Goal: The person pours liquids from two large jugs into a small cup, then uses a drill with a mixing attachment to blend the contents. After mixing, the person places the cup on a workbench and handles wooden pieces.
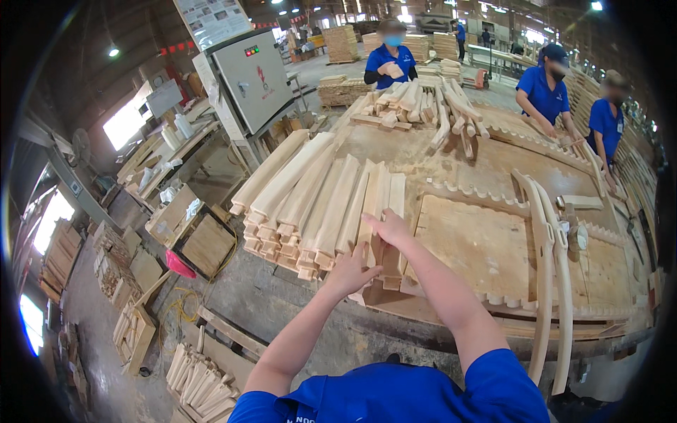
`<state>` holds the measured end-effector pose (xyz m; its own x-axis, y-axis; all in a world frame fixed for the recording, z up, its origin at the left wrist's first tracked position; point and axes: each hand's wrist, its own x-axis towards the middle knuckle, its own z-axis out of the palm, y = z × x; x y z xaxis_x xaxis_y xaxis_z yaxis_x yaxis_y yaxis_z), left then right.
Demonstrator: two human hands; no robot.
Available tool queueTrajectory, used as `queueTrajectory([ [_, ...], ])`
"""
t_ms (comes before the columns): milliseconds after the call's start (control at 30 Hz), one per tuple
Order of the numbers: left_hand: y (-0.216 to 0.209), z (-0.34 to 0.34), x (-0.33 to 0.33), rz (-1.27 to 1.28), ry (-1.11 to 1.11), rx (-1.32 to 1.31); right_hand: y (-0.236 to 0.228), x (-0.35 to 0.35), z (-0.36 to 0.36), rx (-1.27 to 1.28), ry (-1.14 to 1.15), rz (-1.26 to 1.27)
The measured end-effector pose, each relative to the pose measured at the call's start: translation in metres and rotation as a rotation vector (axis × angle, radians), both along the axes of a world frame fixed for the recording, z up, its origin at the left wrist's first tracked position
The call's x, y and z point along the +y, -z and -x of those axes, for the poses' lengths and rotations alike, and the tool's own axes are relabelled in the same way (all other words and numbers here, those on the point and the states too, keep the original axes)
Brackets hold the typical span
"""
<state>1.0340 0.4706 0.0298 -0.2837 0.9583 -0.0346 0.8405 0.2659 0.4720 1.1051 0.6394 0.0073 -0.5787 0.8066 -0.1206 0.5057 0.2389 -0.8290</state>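
A large stack of pale wooden bars [303,187] lies in layers at the left end of the worktable, their shaped ends toward me. My left hand [348,273] is at the near ends of the bars, its fingers stretched out and its thumb apart. Just beyond it, my right hand [390,229] lies over the bars at the stack's right side, thumb and fingers spread. Both hands touch or nearly touch the wood; no bar is lifted. The undersides of my fingers are hidden.
Right of the stack are a notched wooden panel [472,240] and two long curved wooden pieces [551,282] overhanging the near edge. More bars [402,102] lie at the far end. Three co-workers in blue stand around the table. An electrical cabinet [252,81] stands left; loose wood [204,384] lies below.
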Motion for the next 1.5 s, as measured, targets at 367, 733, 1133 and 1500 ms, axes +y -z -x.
queueTrajectory([
  [367,-0.019,0.06,0.063,0.164,-0.311,0.32,-0.021,0.008,0.02,-0.291,0.031,-0.113],
  [733,-0.116,0.159,0.041,-0.322,-0.145,-0.389,-0.011,0.015,0.039,-0.354,0.11,-0.059],
  [1133,-0.125,0.365,-0.002,-0.265,-0.296,-0.996,0.014,-0.001,0.072,0.062,0.263,0.03],
  [1500,-0.086,0.383,0.011,-0.193,-0.171,-1.122,-0.044,-0.015,0.056,0.626,0.298,0.474],
])
